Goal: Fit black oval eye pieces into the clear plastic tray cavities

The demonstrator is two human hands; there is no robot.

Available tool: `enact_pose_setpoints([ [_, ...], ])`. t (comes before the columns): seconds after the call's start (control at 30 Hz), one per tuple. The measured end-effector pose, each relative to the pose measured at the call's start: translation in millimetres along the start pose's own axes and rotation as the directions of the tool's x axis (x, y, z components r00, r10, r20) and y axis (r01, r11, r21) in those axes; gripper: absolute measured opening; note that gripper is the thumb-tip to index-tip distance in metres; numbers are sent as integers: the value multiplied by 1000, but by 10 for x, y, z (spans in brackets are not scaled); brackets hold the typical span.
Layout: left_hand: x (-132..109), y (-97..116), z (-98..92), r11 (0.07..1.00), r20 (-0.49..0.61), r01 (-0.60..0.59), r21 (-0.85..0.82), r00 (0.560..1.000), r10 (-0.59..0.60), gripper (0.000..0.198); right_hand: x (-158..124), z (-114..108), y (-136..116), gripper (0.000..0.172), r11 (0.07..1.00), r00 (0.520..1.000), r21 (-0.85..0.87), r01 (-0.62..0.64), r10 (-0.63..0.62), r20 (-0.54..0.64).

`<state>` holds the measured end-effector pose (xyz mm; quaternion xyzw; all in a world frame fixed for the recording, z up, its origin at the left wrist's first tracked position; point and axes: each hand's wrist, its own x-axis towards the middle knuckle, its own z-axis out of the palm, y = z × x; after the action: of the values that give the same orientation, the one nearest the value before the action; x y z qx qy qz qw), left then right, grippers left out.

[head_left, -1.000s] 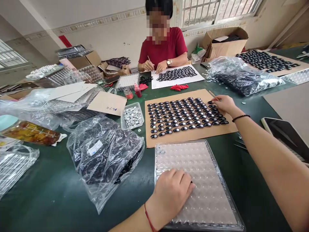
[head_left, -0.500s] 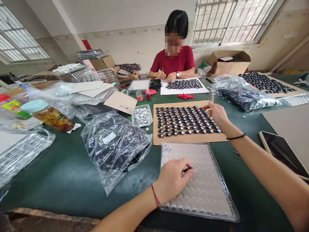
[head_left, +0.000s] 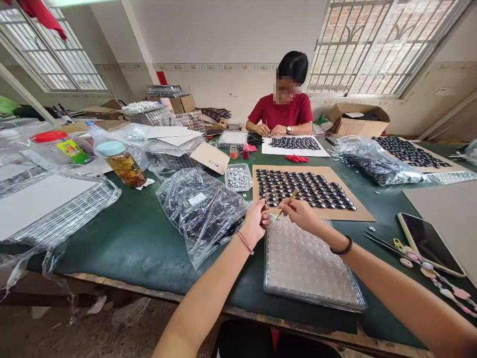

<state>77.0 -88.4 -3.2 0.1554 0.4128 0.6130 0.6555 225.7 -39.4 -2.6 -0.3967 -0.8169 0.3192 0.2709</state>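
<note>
At the tray (head_left: 313, 268), right grip (head_left: 301, 214) arrived with stick (head_left: 292, 196), left grip (head_left: 255, 221) closer

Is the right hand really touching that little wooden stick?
Touching. The head view shows it plainly: the right hand pinches the stick between thumb and fingers, with its upper end poking out above them.

Black piece (head_left: 263, 225) mostly hidden in left hand (head_left: 256, 220)

No writing is legible, even on the card (head_left: 208, 156).
</note>
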Motion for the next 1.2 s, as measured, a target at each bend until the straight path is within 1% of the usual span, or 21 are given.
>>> enact_pose_setpoints([
  [0.07, -15, -51, 14, 995, 37, -35, 89, 999, 31, 13, -96, -77, -31, 36, 1000, 998, -17, 10, -11, -56],
  [0.13, -37, -90, 32, 977, 86, -88, 196, 994, 72, 18, -222, -151, -36, 31, 1000, 992, -7, 15, -15, -128],
  [0.2, -60, -128, 52, 937, 132, -156, 312, 984, 120, 22, -360, -207, -11, 30, 1000, 978, 3, 6, -5, -206],
  [0.27, -82, -172, 72, 874, 179, -228, 429, 970, 165, 24, -488, -238, 35, 30, 1000, 959, 2, -6, 6, -285],
  [0.33, -104, -214, 87, 795, 226, -287, 535, 955, 193, 27, -594, -247, 88, 31, 1000, 928, -9, -19, 14, -373],
  [0.43, -142, -252, 103, 677, 283, -337, 654, 939, 194, 30, -709, -264, 145, 31, 998, 879, -64, 1, -31, -476],
  [0.47, -159, -257, 108, 618, 303, -365, 697, 930, 207, 30, -741, -280, 152, 30, 995, 866, -97, 16, -62, -496],
  [0.5, -179, -260, 116, 537, 331, -402, 742, 916, 229, 30, -772, -301, 152, 29, 991, 855, -128, 34, -95, -510],
  [0.57, -229, -268, 136, 318, 414, -485, 815, 871, 266, 30, -826, -347, 133, 25, 984, 837, -166, 59, -139, -530],
  [0.63, -290, -288, 160, 105, 507, -547, 831, 820, 265, 32, -866, -375, 102, 24, 982, 843, -169, 87, -163, -513],
  [0.7, -350, -320, 180, -31, 577, -587, 809, 781, 240, 35, -886, -370, 75, 24, 976, 862, -171, 137, -203, -465],
  [0.77, -395, -355, 190, -150, 652, -635, 758, 727, 217, 36, -887, -337, 66, 23, 965, 874, -191, 182, -248, -418],
  [0.83, -414, -381, 188, -249, 722, -680, 690, 671, 167, 36, -878, -296, 69, 23, 954, 877, -225, 200, -276, -393],
  [0.87, -415, -389, 183, -280, 745, -695, 662, 652, 141, 35, -873, -279, 70, 23, 950, 878, -238, 203, -284, -386],
  [0.9, -410, -394, 178, -297, 756, -704, 645, 643, 121, 33, -871, -264, 68, 23, 947, 879, -245, 206, -290, -380],
  [0.93, -402, -396, 172, -301, 758, -705, 642, 642, 113, 32, -871, -252, 61, 22, 945, 878, -246, 215, -298, -375],
  [1.03, -376, -401, 159, -280, 743, -693, 664, 654, 142, 27, -895, -228, 14, 20, 934, 866, -242, 261, -337, -368],
  [1.13, -373, -410, 168, -290, 730, -675, 679, 663, 166, 23, -932, -211, -41, 20, 918, 851, -261, 298, -380, -363],
  [1.2, -381, -413, 188, -317, 705, -641, 699, 691, 160, 23, -946, -205, -59, 21, 913, 851, -281, 297, -386, -355],
])
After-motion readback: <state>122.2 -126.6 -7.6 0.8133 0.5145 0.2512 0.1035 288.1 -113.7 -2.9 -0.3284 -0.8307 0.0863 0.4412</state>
